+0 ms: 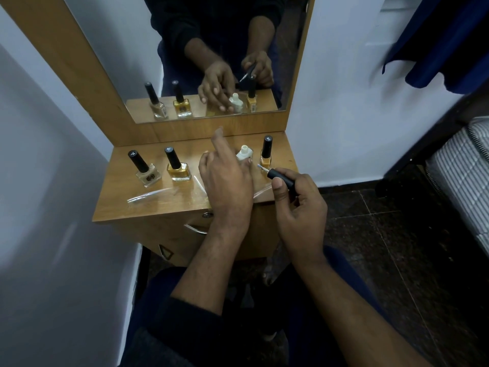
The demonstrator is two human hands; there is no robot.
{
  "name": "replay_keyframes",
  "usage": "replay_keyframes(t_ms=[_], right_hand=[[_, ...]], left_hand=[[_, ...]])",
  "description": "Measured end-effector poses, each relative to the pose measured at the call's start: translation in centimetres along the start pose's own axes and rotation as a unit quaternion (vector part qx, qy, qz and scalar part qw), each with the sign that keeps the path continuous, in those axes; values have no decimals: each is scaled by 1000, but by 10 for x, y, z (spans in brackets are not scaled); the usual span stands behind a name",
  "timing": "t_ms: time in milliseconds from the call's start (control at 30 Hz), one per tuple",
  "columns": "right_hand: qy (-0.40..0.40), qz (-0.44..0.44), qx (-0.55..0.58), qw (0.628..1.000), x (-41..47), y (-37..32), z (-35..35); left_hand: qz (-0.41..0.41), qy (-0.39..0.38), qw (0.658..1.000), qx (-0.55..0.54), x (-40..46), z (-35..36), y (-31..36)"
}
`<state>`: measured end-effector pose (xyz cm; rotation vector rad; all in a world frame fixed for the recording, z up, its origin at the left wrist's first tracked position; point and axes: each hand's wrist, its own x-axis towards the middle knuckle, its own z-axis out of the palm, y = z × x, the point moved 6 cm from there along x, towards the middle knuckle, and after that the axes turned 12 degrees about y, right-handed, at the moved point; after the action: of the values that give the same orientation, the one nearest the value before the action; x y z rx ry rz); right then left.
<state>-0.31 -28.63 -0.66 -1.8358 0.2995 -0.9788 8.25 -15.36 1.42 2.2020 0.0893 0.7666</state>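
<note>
My left hand (225,178) lies palm down on the wooden dresser top (148,205), fingers spread and fairly straight, the index finger lifted. Beside its fingertips stands an uncapped white nail polish bottle (244,152). My right hand (299,207) pinches the black brush cap (281,178) between thumb and fingers. The brush tip (262,168) points toward the left hand's fingers, close to them.
Three capped polish bottles stand on the top: a beige one (145,170), a yellow one (177,167) and an orange one (266,154). Clear plastic wrappers (150,195) lie near the front edge. A mirror (211,54) rises behind. A bed (463,176) is at right.
</note>
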Motion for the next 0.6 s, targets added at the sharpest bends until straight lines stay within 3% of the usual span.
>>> replay_keyframes(t_ms=[200,600], right_hand=[[4,-3,8,1000,1,-4,-1],[-44,-55,20,997,-26,-30,-28]], left_hand=[[12,42,998,-50,-8,-36,10],[-18,-45,995,-87,-95,-129,-22]])
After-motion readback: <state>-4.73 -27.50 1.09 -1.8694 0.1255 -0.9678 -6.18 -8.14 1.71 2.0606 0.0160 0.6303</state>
